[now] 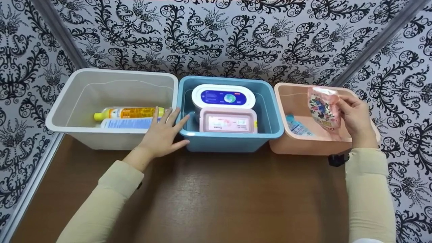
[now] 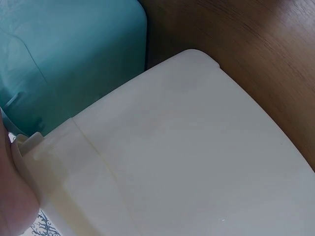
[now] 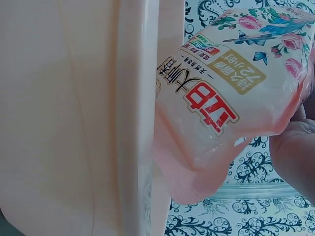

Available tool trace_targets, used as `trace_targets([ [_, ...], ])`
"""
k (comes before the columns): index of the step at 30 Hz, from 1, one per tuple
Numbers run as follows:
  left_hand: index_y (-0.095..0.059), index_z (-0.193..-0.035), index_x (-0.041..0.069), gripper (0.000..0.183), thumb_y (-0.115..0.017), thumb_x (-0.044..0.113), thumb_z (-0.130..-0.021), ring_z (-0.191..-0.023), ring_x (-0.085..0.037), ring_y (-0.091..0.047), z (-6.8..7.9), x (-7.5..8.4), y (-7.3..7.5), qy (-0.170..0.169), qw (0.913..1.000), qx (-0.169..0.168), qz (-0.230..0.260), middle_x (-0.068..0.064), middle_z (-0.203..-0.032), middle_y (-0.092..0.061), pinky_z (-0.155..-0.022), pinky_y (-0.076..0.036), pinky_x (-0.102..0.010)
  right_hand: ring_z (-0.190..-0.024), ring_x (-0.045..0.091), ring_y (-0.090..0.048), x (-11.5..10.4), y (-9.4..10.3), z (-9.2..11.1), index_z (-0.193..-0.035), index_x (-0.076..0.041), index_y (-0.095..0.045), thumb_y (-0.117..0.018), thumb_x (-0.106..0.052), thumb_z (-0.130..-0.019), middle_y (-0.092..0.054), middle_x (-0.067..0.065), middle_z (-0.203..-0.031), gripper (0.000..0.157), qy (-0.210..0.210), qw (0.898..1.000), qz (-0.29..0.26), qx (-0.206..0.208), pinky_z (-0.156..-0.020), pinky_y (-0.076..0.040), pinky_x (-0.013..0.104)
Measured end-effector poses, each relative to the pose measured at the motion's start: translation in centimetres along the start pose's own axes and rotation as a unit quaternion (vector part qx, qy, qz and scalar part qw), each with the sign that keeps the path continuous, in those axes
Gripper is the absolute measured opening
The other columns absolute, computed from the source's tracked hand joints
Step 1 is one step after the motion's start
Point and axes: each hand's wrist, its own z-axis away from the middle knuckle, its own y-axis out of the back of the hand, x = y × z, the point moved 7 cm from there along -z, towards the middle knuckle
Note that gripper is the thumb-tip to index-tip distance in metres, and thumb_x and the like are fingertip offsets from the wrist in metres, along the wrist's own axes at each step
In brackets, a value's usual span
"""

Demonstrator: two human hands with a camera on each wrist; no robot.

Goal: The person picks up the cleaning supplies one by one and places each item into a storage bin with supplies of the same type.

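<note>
My right hand pinches a pink flower-printed plastic pouch by its edge, over the peach bin. In the right wrist view the pouch shows red lettering and roses beside the bin's rim. Below it, a bottle with a blue label lies inside the peach bin. My left hand rests with spread fingers at the adjoining rims of the grey bin and the blue bin. Only a small part of that hand shows in the left wrist view.
Inside the grey bin lie a yellow bottle and a pale bottle with a blue label. The blue bin holds a white-rimmed oval tub and a pink box. Patterned panels stand behind the brown table.
</note>
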Motion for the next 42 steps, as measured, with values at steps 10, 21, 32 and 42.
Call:
trace_targets([
  [10, -0.025, -0.149, 0.022, 0.075, -0.046, 0.059, -0.088, -0.141, -0.041, -0.02, 0.0, 0.0, -0.1, 0.0, 0.9999, -0.001, -0.013, -0.017, -0.156, -0.019, -0.112, 0.001, -0.064, -0.056, 0.005, -0.057, 0.4, 0.3, -0.6, -0.08, -0.009, -0.073, -0.066, -0.004, -0.083, -0.064, -0.002, -0.073, 0.009, 0.007, 1.0, -0.002, 0.004, -0.051, -0.048, 0.013],
  [21, -0.025, -0.149, 0.022, 0.075, -0.046, 0.06, -0.088, -0.142, -0.041, -0.019, -0.1, 0.1, 0.1, 0.005, 0.9999, -0.005, -0.012, -0.017, -0.156, -0.018, -0.113, 0.001, -0.063, -0.06, 0.005, -0.059, 0.6, 0.5, -1.2, -0.083, -0.009, -0.073, -0.065, -0.004, -0.083, -0.066, -0.003, -0.079, 0.009, 0.004, 1.0, -0.006, 0.004, -0.054, -0.05, 0.013],
  [32, -0.026, -0.149, 0.021, 0.075, -0.046, 0.059, -0.089, -0.142, -0.041, -0.017, -0.1, -0.1, -0.3, 0.007, 0.9999, -0.012, -0.005, -0.017, -0.156, -0.017, -0.112, 0.004, -0.063, -0.058, 0.005, -0.059, 0.9, 1.0, -1.5, -0.082, -0.009, -0.073, -0.067, -0.004, -0.082, -0.068, -0.004, -0.08, 0.008, 0.017, 1.0, -0.006, 0.025, -0.053, -0.05, 0.013],
  [42, -0.024, -0.15, 0.022, 0.075, -0.043, 0.061, -0.089, -0.142, -0.04, -0.019, 0.0, -0.1, 0.0, 0.006, 0.9998, -0.009, -0.014, -0.017, -0.156, -0.017, -0.113, 0.002, -0.063, -0.064, 0.003, -0.063, 2.1, 1.9, -1.4, -0.079, -0.013, -0.072, -0.064, -0.003, -0.084, -0.07, -0.006, -0.073, 0.014, 0.0, 1.0, 0.024, 0.02, -0.063, -0.052, 0.012],
])
